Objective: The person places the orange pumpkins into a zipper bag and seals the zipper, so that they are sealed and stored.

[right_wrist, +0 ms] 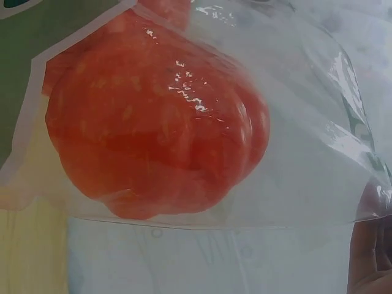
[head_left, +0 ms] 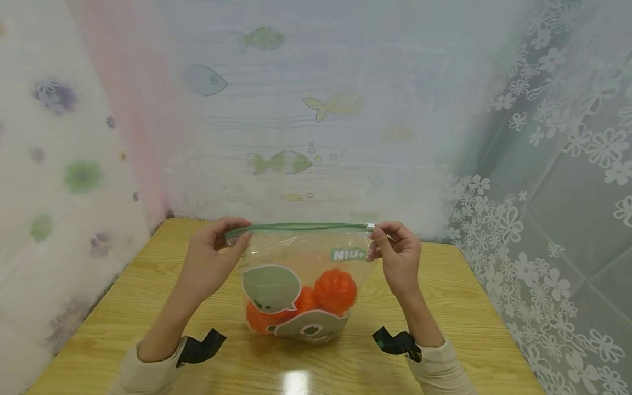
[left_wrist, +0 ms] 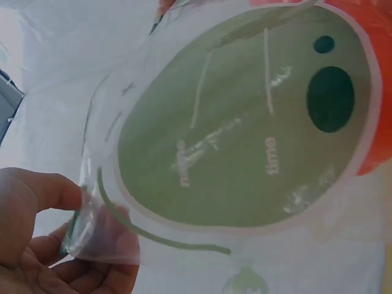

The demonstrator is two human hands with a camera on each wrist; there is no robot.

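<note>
A clear zip bag (head_left: 286, 247) with a green top strip and green printed shapes stands upright on the table, its top edge stretched between both hands. Inside lie several red-orange, ribbed, pumpkin-like objects (head_left: 336, 291); one (right_wrist: 156, 122) fills much of the right wrist view. My left hand (head_left: 212, 258) pinches the bag's top left corner between thumb and fingers. At the top right corner, my right hand (head_left: 399, 255) pinches the bag beside a white slider (head_left: 371, 226). The left wrist view shows the bag's large green print (left_wrist: 239, 122) near the left fingers.
The bag stands on a yellow wood-grain table (head_left: 434, 291). Behind it hangs a pale sheet printed with fish (head_left: 291, 162). Flower-patterned sheets flank the table at left and right. Black straps (head_left: 199, 348) sit at both wrists.
</note>
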